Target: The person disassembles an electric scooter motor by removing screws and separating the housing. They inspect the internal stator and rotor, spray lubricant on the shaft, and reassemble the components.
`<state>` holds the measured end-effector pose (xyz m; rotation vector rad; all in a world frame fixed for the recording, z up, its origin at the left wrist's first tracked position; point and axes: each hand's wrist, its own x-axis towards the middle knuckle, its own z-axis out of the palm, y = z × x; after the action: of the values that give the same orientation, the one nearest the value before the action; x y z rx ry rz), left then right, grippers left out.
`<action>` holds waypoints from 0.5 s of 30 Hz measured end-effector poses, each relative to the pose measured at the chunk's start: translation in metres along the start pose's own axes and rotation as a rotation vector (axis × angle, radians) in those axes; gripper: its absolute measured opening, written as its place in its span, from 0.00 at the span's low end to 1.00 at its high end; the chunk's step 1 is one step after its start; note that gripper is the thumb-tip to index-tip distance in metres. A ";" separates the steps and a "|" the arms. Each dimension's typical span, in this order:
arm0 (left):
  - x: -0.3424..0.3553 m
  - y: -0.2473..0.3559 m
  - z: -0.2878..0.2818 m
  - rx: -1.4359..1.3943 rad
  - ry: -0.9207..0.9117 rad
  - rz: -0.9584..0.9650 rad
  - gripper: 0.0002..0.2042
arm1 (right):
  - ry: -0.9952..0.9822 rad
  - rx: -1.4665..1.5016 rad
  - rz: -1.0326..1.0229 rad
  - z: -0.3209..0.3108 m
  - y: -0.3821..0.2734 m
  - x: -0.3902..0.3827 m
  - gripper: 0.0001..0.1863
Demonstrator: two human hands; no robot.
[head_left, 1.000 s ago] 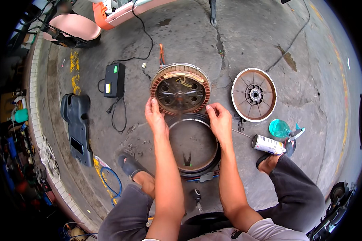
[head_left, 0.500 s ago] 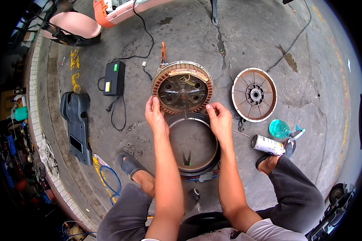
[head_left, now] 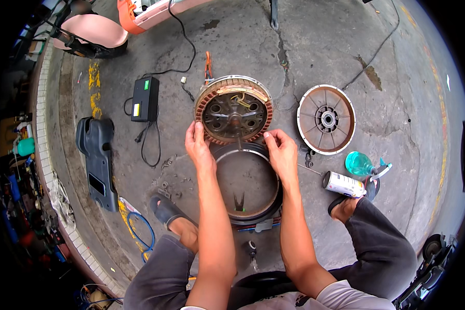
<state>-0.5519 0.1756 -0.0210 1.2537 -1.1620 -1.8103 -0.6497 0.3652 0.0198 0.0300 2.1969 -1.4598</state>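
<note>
A hub motor stator point(head_left: 236, 120) with copper-brown windings around its rim is tilted up in front of me, its shaft pointing toward me. My left hand point(head_left: 200, 149) grips its lower left edge, thumb on the near face. At the lower right edge my right hand point(head_left: 281, 153) pinches it between thumb and fingers. Just below and nearer to me lies a wheel ring with a black tyre point(head_left: 278, 199), open in the middle. Pliers-like dark jaws point(head_left: 238, 201) show inside the ring. The fingers behind the stator are hidden.
To the right lie a round ribbed motor cover point(head_left: 315, 110), a teal spray bottle point(head_left: 357, 164) and a spray can point(head_left: 342, 184). On the left are a black charger point(head_left: 145, 98), a dark plastic panel point(head_left: 94, 157) and loose bolts point(head_left: 176, 194). Orange-handled pliers point(head_left: 208, 64) lie beyond the stator.
The view has shifted slightly, and the stator leans back a touch differently. Both hands keep their hold at the same places on its edge.
</note>
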 end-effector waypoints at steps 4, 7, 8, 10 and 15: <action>0.002 -0.004 0.001 0.094 -0.014 0.077 0.23 | -0.002 0.006 0.002 0.001 0.001 0.000 0.14; 0.001 -0.004 0.003 0.157 -0.027 0.089 0.23 | -0.006 0.001 0.004 -0.001 0.000 0.000 0.14; -0.001 -0.003 0.006 0.172 -0.029 0.088 0.23 | -0.004 0.001 0.005 -0.001 0.000 0.000 0.14; -0.004 -0.001 0.011 0.157 -0.046 0.082 0.23 | 0.001 -0.005 0.007 -0.003 0.000 0.001 0.14; -0.003 -0.002 0.011 0.153 -0.070 0.075 0.30 | -0.010 0.026 0.015 -0.004 -0.002 0.001 0.14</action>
<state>-0.5618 0.1825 -0.0204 1.2223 -1.3909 -1.7501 -0.6526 0.3677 0.0220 0.0481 2.1652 -1.4771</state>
